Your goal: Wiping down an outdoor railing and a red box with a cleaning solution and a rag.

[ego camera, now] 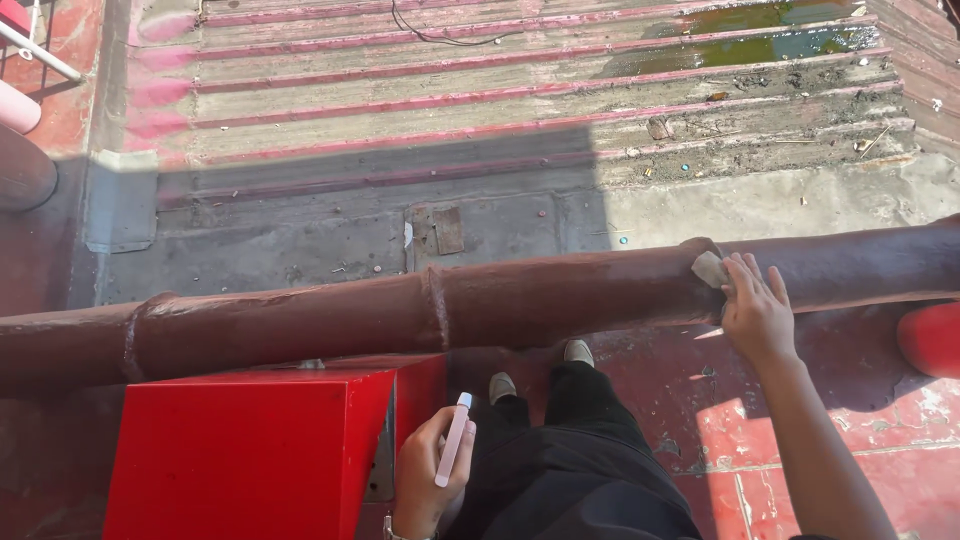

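Rubbing a rusty brown pipe with a small pale pad, seen from the head camera.
The right hand lies on top of the pipe, its fingers flat and pressing the pad against a raised joint. The left hand hangs low beside a bright red box, fingers curled around a slim pink-white stick held upright. Black trousers and two shoes stand on the worn red floor below the pipe.
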